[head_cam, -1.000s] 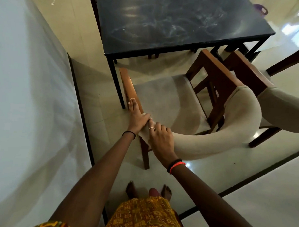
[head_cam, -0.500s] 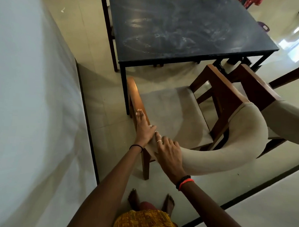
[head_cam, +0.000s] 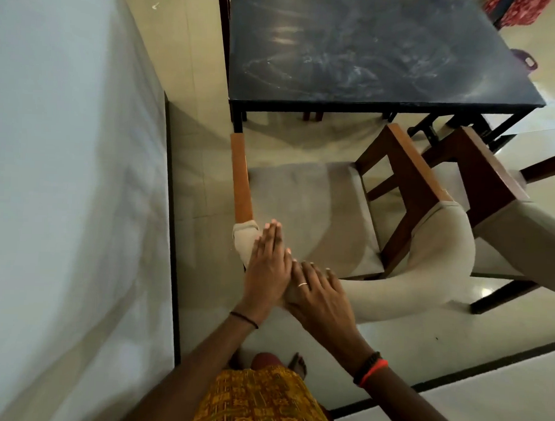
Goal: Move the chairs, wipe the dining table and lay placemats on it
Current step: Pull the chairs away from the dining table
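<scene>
"Chair (head_cam: 301,211): where does it stand?"

"Head view: mid-frame, its front toward the dark worktop (head_cam: 372,55) at 12 o'clock, seat not under it. A second chair (head_cam: 507,226) is just beside it at 3 o'clock, and the wall (head_cam: 65,169) is at 9 o'clock."

"And the person's hands?"

"Both lie on the padded backrest (head_cam: 393,295) at the chair's 7 o'clock corner. The left hand (head_cam: 267,267) is flat, fingers straight. The right hand (head_cam: 320,291) touches it, fingers loosely spread, gripping nothing."

"How should the move go?"

"Probably the person should curl the fingers round the backrest first, lift slightly rather than drag, and steer toward 6 o'clock, minding the bare feet (head_cam: 298,364)."
</scene>
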